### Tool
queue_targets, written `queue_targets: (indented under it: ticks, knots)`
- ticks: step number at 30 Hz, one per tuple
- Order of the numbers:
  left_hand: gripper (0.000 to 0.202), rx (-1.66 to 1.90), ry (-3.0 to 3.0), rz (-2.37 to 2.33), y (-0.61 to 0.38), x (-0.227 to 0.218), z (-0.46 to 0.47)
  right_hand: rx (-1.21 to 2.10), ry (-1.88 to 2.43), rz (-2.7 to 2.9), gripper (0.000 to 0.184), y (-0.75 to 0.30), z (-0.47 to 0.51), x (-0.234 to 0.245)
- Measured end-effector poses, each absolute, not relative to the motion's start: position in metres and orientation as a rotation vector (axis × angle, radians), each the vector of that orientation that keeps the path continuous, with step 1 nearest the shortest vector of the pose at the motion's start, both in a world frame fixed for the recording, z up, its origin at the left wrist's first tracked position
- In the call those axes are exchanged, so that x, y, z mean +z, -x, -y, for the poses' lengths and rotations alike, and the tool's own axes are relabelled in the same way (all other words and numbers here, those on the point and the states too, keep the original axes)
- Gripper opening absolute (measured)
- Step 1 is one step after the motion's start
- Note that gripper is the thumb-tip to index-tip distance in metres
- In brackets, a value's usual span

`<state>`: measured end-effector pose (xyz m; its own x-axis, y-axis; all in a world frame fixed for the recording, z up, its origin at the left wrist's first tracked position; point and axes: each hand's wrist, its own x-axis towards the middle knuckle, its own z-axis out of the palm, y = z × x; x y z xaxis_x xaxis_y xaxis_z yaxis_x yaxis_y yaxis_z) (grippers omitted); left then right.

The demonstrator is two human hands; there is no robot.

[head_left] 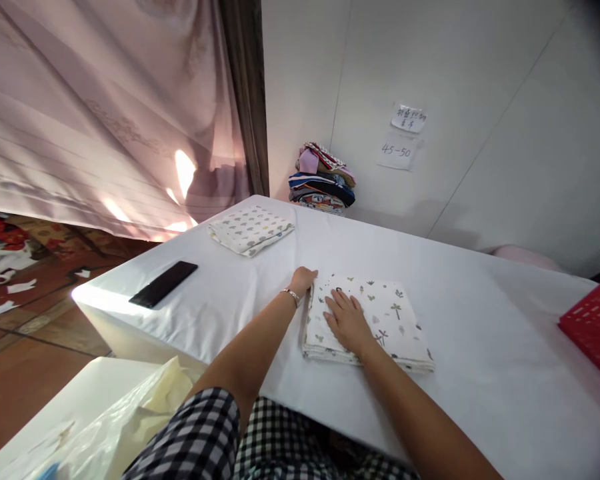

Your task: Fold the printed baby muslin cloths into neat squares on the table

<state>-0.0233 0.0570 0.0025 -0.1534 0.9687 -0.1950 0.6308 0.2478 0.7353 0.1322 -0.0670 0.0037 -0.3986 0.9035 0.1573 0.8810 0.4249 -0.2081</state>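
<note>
A folded white cloth (395, 327) with small printed palm trees and plants lies in several layers in front of me. My right hand (349, 321) rests flat on top of it, fingers spread. At its far left corner, my left hand (304, 280), with a bracelet at the wrist, has its fingers drawn together on the edge; the fingertips are partly hidden. Another folded cloth (253, 230), white with grey and a few coloured shapes, sits farther off to the left, apart from both hands.
The table has a white cover (475, 320). A black phone (164, 284) lies near its left edge. A red basket (595, 323) stands at the right. Folded fabrics (323, 180) are piled by the wall beyond the table. A clear plastic bag (125, 420) is at the lower left.
</note>
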Motion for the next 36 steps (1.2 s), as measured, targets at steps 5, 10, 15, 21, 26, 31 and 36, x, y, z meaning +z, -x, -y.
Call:
queue_targets:
  ticks: [5, 10, 15, 21, 26, 31, 36]
  knots:
    - [0.023, 0.713, -1.393, -1.859, 0.025, -0.001, -0.058, 0.112, 1.537, 2.433, 0.046, -0.132, 0.067, 0.003]
    - [0.019, 0.747, -1.384, -1.873, 0.026, 0.005, -0.056, 0.119, 1.555, 2.44, 0.046, -0.132, 0.067, 0.004]
    - [0.031, 0.772, -1.382, -1.844, 0.032, 0.013, -0.043, 0.139, 1.565, 2.449, 0.046, -0.132, 0.067, 0.004]
    - [0.042, 0.752, -1.487, -1.851, 0.033, 0.018, -0.008, 0.129, 1.558, 2.443, 0.046, -0.132, 0.067, 0.003]
    - [0.033, 0.645, -1.671, -1.839, 0.027, 0.007, 0.009, 0.127, 1.561, 2.44, 0.045, -0.132, 0.067, 0.002]
    - [0.028, 0.699, -1.663, -1.849, 0.027, -0.001, 0.012, 0.136, 1.567, 2.444, 0.046, -0.133, 0.065, 0.002]
    - [0.027, 0.822, -1.526, -1.824, 0.029, -0.003, 0.016, 0.136, 1.528, 2.44, 0.045, -0.133, 0.066, 0.003]
